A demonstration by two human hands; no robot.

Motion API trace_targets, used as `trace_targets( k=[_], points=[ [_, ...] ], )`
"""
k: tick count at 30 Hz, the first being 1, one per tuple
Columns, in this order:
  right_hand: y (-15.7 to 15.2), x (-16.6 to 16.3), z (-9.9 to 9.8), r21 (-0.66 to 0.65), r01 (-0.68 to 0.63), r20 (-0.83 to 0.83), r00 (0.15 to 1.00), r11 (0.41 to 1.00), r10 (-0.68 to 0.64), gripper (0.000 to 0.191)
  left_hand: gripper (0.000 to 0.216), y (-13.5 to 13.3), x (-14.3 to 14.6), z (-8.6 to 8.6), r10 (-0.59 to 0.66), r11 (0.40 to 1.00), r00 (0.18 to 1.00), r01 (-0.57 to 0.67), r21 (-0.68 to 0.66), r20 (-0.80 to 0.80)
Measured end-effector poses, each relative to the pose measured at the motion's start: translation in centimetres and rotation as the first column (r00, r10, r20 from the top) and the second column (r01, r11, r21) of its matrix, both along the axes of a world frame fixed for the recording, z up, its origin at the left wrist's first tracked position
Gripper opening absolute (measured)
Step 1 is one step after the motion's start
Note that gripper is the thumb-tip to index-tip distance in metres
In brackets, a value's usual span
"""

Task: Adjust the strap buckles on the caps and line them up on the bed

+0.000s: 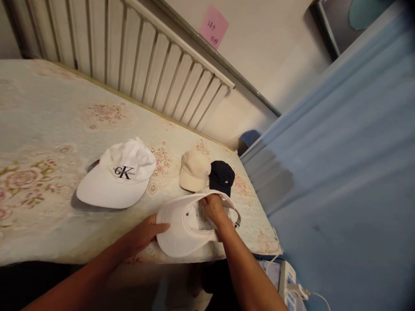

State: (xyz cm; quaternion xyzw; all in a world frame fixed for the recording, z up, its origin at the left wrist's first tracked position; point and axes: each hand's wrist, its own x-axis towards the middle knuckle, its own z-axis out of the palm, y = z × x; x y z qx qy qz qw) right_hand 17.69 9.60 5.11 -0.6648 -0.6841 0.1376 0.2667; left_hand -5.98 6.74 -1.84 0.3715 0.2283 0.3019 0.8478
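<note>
A white baseball cap [175,235] is held upside down over the front edge of the bed, its inside facing me. My left hand [152,231] grips the brim, thumb on top. Reaching into the crown is my right hand [213,208]; its fingertips are hidden inside the cap, so what they press on does not show. Just beyond lie a beige cap [195,167] and a black cap [221,176], side by side. Farther left rests another white cap [125,166] with black letters on its front, brim toward me.
The bed has a floral sheet [48,116]. A slatted rail [136,56] runs along its far side. On the right hangs a blue curtain [337,164], with a white power strip [288,280] and cables below. A pink note [214,26] is on the wall.
</note>
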Motion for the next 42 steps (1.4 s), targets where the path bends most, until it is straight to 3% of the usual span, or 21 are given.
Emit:
trace_targets(
  k=[11, 14, 16, 17, 19, 21, 23, 25, 30, 36, 39, 42],
  points=[
    [-1.8, -1.0, 0.4, -0.126, -0.202, -0.08, 0.978, 0.971, 0.193, 0.021, 0.048, -0.1, 0.0, -0.1, 0.026, 0.999, 1.0, -0.026, -0.019, 0.008],
    [-2.4, -1.3, 0.4, -0.125, -0.207, -0.083, 0.977, 0.97, 0.198, 0.026, 0.048, 0.0, -0.1, 0.1, 0.034, 0.999, 0.999, -0.033, -0.022, 0.023],
    [-3.4, -1.9, 0.7, -0.055, -0.153, -0.072, 0.986, 0.987, 0.149, 0.031, 0.048, 0.2, -0.2, 0.2, 0.041, 0.999, 0.998, -0.04, -0.032, 0.038],
    [-4.2, -2.5, 0.8, 0.045, -0.099, -0.065, 0.993, 0.994, 0.102, 0.03, 0.048, 0.2, -0.2, 0.2, 0.046, 0.998, 0.998, -0.045, -0.038, 0.047],
    [-6.1, -4.0, 1.1, 0.246, -0.043, -0.098, 0.993, 0.968, 0.068, 0.029, 0.047, 0.4, -0.2, 0.1, 0.068, 0.997, 0.995, -0.065, -0.048, 0.074],
    [-8.1, -6.0, 1.1, 0.328, -0.043, -0.16, 0.982, 0.944, 0.101, 0.027, 0.046, 0.4, -0.2, -0.1, 0.109, 0.993, 0.989, -0.104, -0.057, 0.099],
    [-9.9, -7.9, 0.7, 0.278, -0.072, -0.22, 0.966, 0.958, 0.136, 0.022, 0.044, 0.4, -0.1, -0.2, 0.156, 0.986, 0.981, -0.15, -0.067, 0.112],
    [-11.1, -9.2, 0.2, 0.139, -0.083, -0.303, 0.945, 0.987, 0.122, 0.018, 0.041, 0.3, 0.0, -0.4, 0.173, 0.984, 0.978, -0.166, -0.07, 0.114],
    [-11.8, -9.1, -0.4, -0.028, 0.149, -0.588, 0.797, 0.988, -0.137, 0.015, 0.043, 0.1, 0.5, -1.0, 0.184, 0.981, 0.973, -0.174, -0.08, 0.137],
    [-12.1, -8.3, -2.9, -0.247, 0.121, -0.736, 0.622, 0.961, -0.267, 0.027, 0.054, 0.5, 0.9, -1.3, 0.278, 0.958, 0.934, -0.252, -0.138, 0.223],
    [-11.7, -8.9, -4.4, -0.233, 0.144, -0.77, 0.576, 0.962, -0.273, 0.026, 0.057, 0.1, 1.4, -1.2, 0.288, 0.956, 0.91, -0.256, -0.143, 0.298],
    [-10.8, -9.8, -4.8, -0.157, 0.183, -0.718, 0.654, 0.97, -0.24, 0.029, 0.056, -0.6, 2.2, -1.4, 0.26, 0.962, 0.909, -0.214, -0.17, 0.327]
  ],
)
